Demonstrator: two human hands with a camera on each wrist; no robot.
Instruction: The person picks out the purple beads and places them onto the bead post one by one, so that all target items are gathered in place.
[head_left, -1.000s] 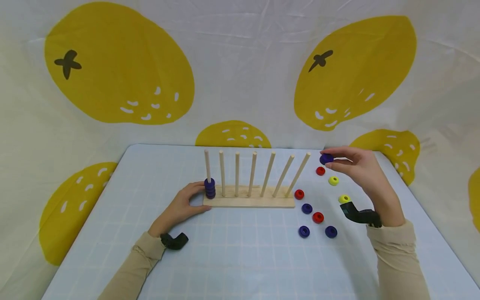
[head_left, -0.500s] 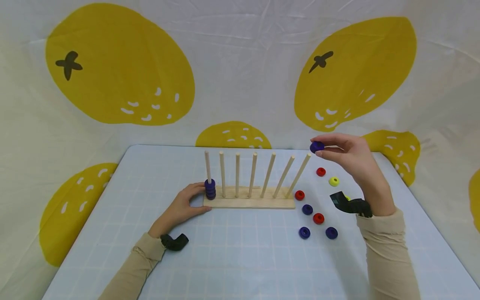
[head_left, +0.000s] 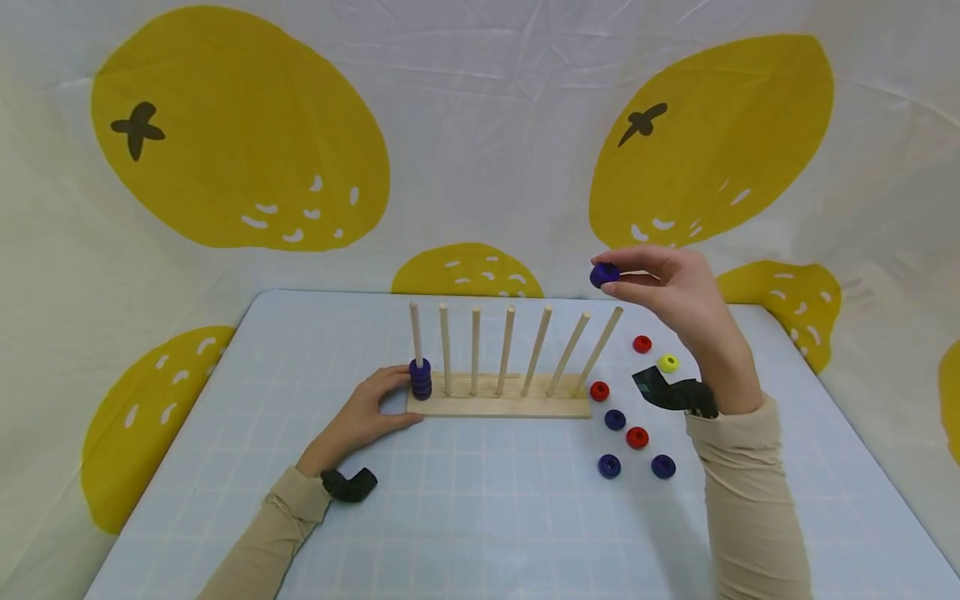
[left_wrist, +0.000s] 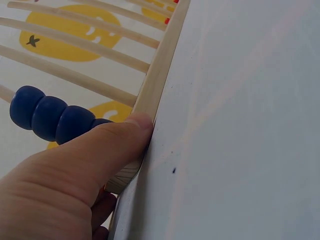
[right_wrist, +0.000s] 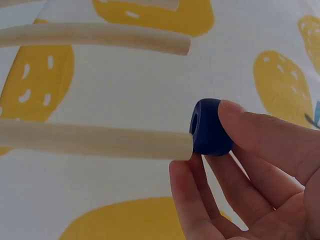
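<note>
A wooden peg stand (head_left: 502,406) with a row of upright pegs sits mid-table. Several dark blue rings (head_left: 421,380) are stacked on its leftmost peg. My left hand (head_left: 363,412) grips the left end of the base; the left wrist view shows the thumb (left_wrist: 117,137) along its edge, other fingers mostly hidden. Up in the air, above the right end of the stand, my right hand (head_left: 678,292) pinches a blue ring (head_left: 604,275) between thumb and fingers. In the right wrist view this ring is close by a peg tip (right_wrist: 182,145), its hole facing the pegs.
Right of the stand lie loose rings: red ones such as the red ring (head_left: 637,437), several blue ones such as the blue ring (head_left: 663,467), and a yellow ring (head_left: 668,362). A lemon-print cloth (head_left: 487,125) hangs behind the table (head_left: 480,517).
My right hand has moved left and up with the blue ring, from over the loose rings toward the rightmost peg. The left hand and the stand stay put.
</note>
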